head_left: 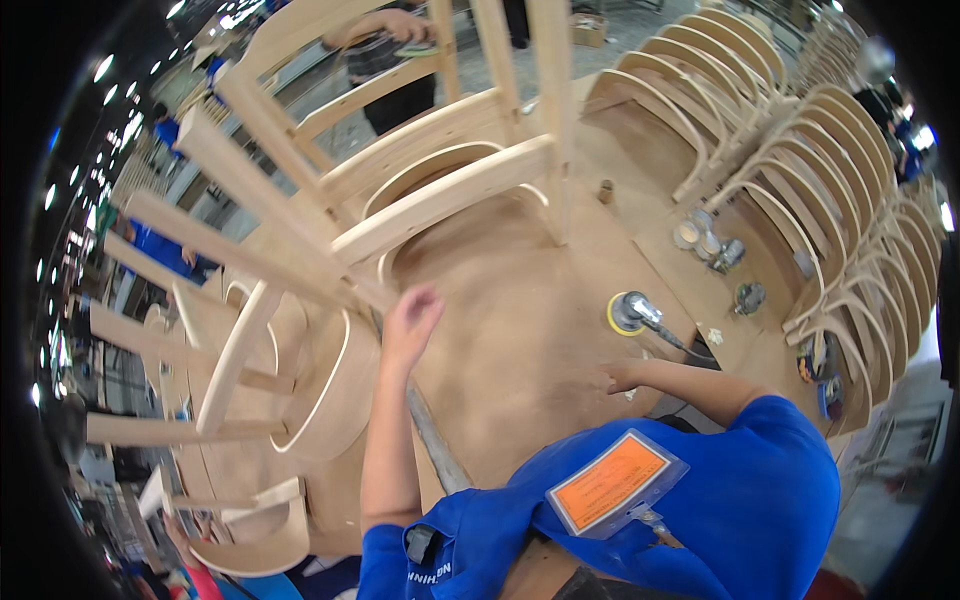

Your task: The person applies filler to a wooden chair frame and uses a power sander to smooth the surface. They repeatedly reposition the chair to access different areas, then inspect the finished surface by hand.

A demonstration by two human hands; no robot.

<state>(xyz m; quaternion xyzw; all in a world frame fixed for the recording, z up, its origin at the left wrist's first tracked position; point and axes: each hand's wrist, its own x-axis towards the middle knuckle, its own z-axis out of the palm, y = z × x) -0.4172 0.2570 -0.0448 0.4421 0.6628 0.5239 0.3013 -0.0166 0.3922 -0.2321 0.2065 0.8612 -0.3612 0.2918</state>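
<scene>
Left hand (415, 312) seen beside chair frame (430, 134), right hand (625, 376) near sander (630, 312); grips cannot be told. Frame judged stiff, best held by near rail (445, 200).

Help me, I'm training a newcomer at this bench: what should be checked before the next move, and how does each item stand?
1. Left hand empty: ok, nothing shows in it.
2. Left hand clear of the wooden chair frame: cannot tell; they are close and the fingers blur.
3. Right hand off the orbital sander: ok, they are apart.
4. Sander switched off: cannot tell from a still.
5. Badge tucked away: not ok, it lies outside the blue shirt.
</scene>
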